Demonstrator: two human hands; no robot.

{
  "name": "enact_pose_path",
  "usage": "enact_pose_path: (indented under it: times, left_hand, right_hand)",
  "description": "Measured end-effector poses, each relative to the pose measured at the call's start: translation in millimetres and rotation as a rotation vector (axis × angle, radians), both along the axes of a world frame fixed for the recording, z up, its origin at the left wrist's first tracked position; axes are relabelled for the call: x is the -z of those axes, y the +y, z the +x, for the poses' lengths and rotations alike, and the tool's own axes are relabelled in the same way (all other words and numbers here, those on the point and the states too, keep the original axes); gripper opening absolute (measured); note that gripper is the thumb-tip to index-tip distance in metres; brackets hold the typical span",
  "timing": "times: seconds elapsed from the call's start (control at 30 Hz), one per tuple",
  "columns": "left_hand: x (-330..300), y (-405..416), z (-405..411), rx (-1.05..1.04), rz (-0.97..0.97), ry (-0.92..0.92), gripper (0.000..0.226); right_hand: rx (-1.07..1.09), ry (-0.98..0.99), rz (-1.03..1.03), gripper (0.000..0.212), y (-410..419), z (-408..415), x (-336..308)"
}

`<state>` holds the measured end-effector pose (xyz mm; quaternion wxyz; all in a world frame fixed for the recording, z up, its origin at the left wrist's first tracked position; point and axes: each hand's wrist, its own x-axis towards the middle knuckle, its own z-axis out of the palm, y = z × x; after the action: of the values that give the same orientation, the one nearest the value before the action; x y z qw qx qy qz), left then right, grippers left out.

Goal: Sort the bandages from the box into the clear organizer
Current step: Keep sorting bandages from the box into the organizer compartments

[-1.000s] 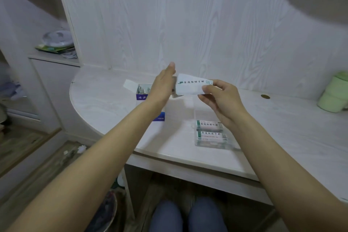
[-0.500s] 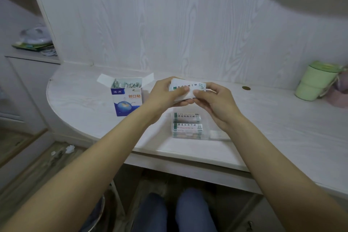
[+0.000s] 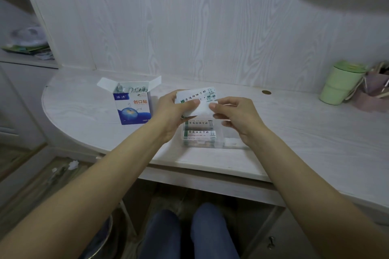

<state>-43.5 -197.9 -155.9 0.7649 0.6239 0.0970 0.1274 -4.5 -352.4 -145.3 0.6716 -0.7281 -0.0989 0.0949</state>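
**Bandage Stack Held Above the Organizer: Separation Step**

The left hand (image 3: 170, 111) gripped a small stack of white paper-wrapped bandages with green print (image 3: 195, 99), thumb pressed on top. The right hand (image 3: 233, 115) pinched the near right corner of the stack between thumb and forefinger. The stack was held in the air, apart from the pale wood-grain surface (image 3: 294, 132).

Directly below the grip sat the clear plastic organizer (image 3: 200, 136), with bandages already lying flat in it. To the left of the grip stood the open blue-and-white cardboard bandage box (image 3: 133, 109), flaps up and more bandages showing inside. Far right of the grip stood a pale green cup (image 3: 341, 86).

The step in hand appeared to be fanning or separating the stack. The next move likely called for peeling off one bandage and lowering it into a compartment below.

Compared with half a second earlier, the stack was more fanned out, and the right hand had shifted to its corner.
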Motion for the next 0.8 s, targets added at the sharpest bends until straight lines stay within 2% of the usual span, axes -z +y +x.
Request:
enact_pose_path:
  times: [0.07, 0.23, 0.33, 0.4, 0.47, 0.53, 0.63, 0.8]
  left_hand:
    - [0, 1, -1, 0.002, -0.039, -0.006, 0.023]
    - [1, 13, -3, -0.034, -0.247, -0.028, 0.015]
    - [2, 21, -5, -0.096, -0.228, -0.015, 0.015]
    - [1, 26, -6, -0.156, -0.223, -0.028, 0.018]
    - [0, 29, -7, -0.189, -0.188, -0.036, 0.026]
    - [-1, 30, -7, -0.187, -0.158, -0.031, 0.029]
    - [-1, 30, -7, -0.185, -0.143, -0.025, 0.029]
    - [0, 31, -7, -0.197, -0.136, -0.02, 0.026]
  right_hand:
    - [0.016, -0.009, -0.042, 0.016, 0, 0, 1]
    - [-0.007, 0.056, 0.111, 0.005, 1, 0, 5]
    - [-0.066, 0.1, 0.243, 0.006, 1, 2, 8]
    - [-0.059, 0.111, 0.279, 0.014, 1, 5, 10]
    - [-0.031, 0.057, 0.194, 0.014, 1, 9, 14]
    - [-0.005, -0.052, -0.022, 0.005, 2, 10, 20]
    - [0.011, -0.205, -0.306, 0.008, 6, 9, 28]
    - [-0.005, -0.328, -0.493, 0.004, 7, 6, 30]
